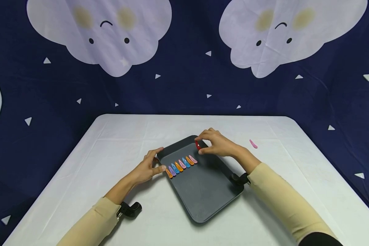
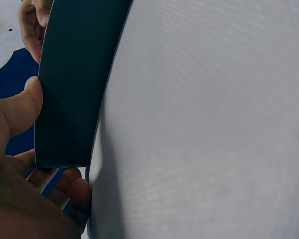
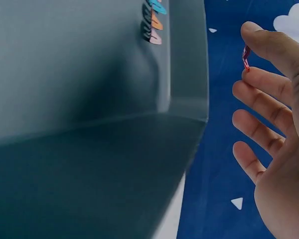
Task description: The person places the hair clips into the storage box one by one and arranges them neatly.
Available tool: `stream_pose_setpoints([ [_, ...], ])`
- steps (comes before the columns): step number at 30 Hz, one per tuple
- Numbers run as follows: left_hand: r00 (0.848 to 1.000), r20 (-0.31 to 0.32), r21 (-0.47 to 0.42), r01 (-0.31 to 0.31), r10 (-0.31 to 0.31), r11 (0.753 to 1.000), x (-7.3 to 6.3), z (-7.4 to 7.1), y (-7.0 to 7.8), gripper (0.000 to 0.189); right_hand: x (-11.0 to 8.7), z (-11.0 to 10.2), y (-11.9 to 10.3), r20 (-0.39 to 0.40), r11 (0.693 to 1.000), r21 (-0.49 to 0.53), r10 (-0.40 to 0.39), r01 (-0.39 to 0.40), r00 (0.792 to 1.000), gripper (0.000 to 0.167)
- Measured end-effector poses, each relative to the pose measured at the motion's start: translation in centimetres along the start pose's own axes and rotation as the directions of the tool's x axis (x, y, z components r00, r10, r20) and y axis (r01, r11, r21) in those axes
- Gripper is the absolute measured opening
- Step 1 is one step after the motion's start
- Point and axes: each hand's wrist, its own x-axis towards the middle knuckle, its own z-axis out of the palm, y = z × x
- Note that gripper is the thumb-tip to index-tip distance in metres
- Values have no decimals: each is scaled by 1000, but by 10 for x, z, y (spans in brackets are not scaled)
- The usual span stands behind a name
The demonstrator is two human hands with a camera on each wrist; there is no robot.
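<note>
A red snap hair clip (image 1: 198,145) is pinched between the thumb and index finger of my right hand (image 1: 216,142), above the far right part of a dark grey tray (image 1: 203,191). In the right wrist view the red clip (image 3: 246,58) shows edge-on, the other fingers spread below it. My left hand (image 1: 146,167) grips the tray's left corner; in the left wrist view its thumb (image 2: 32,97) lies at the rim and its fingertips curl round the corner. Several orange, purple, blue and pink hair clips (image 1: 180,165) form a slanting row along the tray's left side.
A pink hair clip (image 1: 253,144) lies on the white tablecloth (image 1: 135,133), right of the tray. Behind the table hangs a dark blue cloth (image 1: 184,85) with clouds and small triangles. Black wrist cameras (image 1: 130,209) stick out from both wrists.
</note>
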Motion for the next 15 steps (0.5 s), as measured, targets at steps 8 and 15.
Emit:
stream_pose_setpoints([
  [8, 1000, 0, 5, -2, 2, 1000, 0, -1, 1, 73, 2, 8, 4, 32, 999, -50, -2, 4, 999, 50],
  [15, 1000, 3, 5, -18, 18, 1000, 1, -1, -2, 70, 3, 15, 8, 87, 993, -115, 3, 7, 996, 49],
])
